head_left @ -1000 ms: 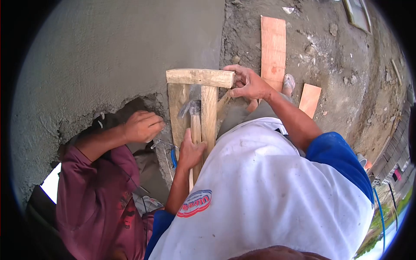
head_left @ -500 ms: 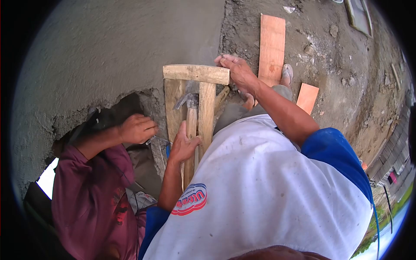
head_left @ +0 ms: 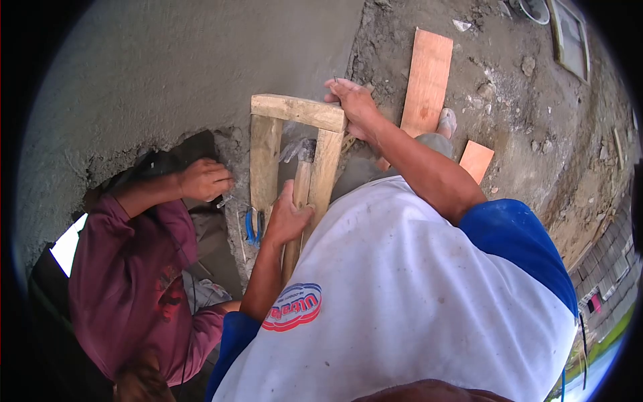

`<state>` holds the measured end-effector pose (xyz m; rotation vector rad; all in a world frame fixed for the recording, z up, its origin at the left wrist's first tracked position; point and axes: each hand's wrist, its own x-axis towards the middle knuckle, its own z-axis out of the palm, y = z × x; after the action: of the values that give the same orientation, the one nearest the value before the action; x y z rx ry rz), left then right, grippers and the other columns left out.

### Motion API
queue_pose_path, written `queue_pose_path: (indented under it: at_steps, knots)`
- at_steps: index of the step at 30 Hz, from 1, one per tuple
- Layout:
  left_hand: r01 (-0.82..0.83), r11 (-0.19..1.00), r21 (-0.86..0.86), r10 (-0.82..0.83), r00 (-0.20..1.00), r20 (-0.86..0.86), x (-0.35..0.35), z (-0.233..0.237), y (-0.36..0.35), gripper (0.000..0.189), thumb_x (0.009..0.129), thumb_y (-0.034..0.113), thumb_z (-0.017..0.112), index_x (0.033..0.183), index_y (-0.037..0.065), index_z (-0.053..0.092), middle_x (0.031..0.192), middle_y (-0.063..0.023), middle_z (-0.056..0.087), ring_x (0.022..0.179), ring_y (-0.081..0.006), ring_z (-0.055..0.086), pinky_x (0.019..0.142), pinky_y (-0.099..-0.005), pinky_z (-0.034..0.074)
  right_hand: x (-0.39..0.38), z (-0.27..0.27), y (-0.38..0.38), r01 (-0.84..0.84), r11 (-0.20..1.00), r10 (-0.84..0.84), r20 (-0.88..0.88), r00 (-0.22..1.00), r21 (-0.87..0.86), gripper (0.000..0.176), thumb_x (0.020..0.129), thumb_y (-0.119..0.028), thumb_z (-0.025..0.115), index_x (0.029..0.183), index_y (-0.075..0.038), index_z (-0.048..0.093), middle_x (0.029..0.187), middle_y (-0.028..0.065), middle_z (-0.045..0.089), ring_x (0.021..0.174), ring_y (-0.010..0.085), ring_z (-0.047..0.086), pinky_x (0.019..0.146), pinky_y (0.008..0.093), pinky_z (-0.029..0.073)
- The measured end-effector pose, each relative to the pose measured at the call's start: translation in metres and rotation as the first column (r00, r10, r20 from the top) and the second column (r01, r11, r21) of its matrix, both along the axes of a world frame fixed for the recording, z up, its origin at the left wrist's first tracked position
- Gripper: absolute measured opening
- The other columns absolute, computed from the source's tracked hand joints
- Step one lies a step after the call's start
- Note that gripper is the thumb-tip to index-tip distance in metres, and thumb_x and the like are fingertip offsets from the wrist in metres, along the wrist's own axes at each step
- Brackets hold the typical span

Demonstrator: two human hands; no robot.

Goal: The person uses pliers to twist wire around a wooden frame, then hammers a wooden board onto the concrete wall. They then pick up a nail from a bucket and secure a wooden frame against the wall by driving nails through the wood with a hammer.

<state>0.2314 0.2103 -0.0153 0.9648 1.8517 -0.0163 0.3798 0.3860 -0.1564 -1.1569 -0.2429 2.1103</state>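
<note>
The hammer (head_left: 301, 171) is in my left hand (head_left: 289, 218), its metal head up inside a wooden frame (head_left: 298, 112). My left fingers wrap round the handle near the frame's right leg. Beyond the frame's top right corner is my right hand (head_left: 353, 102), with its fingers pinched on a small, thin nail. The top piece of the frame lies across two upright legs. Blue-handled pliers (head_left: 253, 226) are by the frame's left leg. A co-worker's hand (head_left: 206, 179) is close to the left, fingers curled at the edge of the opening.
Grey plastered wall (head_left: 201, 60) fills the upper left, with a ragged opening below it. A co-worker in a maroon shirt (head_left: 134, 268) is at the left. Wooden boards (head_left: 429, 80) lie on the dirt at right, near my foot (head_left: 447, 122). A window-like frame (head_left: 570, 40) is farther off.
My right hand has shifted slightly up and left, and the nail now shows above its fingers. The co-worker's hand has moved a little left and up. More of the blue-handled pliers shows.
</note>
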Motion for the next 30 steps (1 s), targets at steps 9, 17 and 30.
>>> queue_pose_path:
  at_steps: [9, 17, 30]
  knots:
    - [0.035, 0.986, 0.161, -0.022, 0.997, -0.081, 0.002, 0.004, -0.017, 0.055, 0.076, 0.019, 0.065, 0.125, 0.001, 0.048, 0.105, -0.0215, 0.065, 0.098, -0.0334, 0.063, 0.087, -0.0387, 0.048, 0.036, 0.010, 0.028, -0.058, 0.978, 0.044, 0.076, 0.996, 0.199, 0.030, 0.095, -0.025, 0.064, 0.116, -0.004, 0.067, 0.087, 0.0012, 0.060, 0.076, 0.0111, 0.055, 0.069, 0.0286, 0.051]
    - [-0.027, 0.999, -0.031, 0.024, 0.995, -0.101, -0.007, 0.005, -0.014, 0.054, 0.077, 0.016, 0.063, 0.126, -0.001, 0.046, 0.104, -0.0176, 0.066, 0.099, -0.0303, 0.064, 0.086, -0.0380, 0.048, 0.009, 0.001, 0.003, -0.048, 0.998, 0.040, -0.195, 0.980, -0.038, 0.031, 0.101, -0.027, 0.054, 0.124, -0.007, 0.060, 0.083, 0.0018, 0.057, 0.074, 0.0131, 0.054, 0.072, 0.0324, 0.055]
    - [0.303, 0.925, 0.229, -0.199, 0.900, -0.387, 0.015, 0.153, 0.097, 0.043, 0.081, 0.024, 0.079, 0.109, 0.001, 0.057, 0.084, -0.0058, 0.060, 0.075, -0.0122, 0.055, 0.069, -0.0295, 0.049, 0.044, 0.010, 0.024, -0.182, 0.904, 0.162, 0.084, 0.983, 0.387, 0.023, 0.094, -0.024, 0.064, 0.088, -0.002, 0.071, 0.073, -0.0015, 0.060, 0.064, 0.0071, 0.054, 0.060, 0.0239, 0.047]
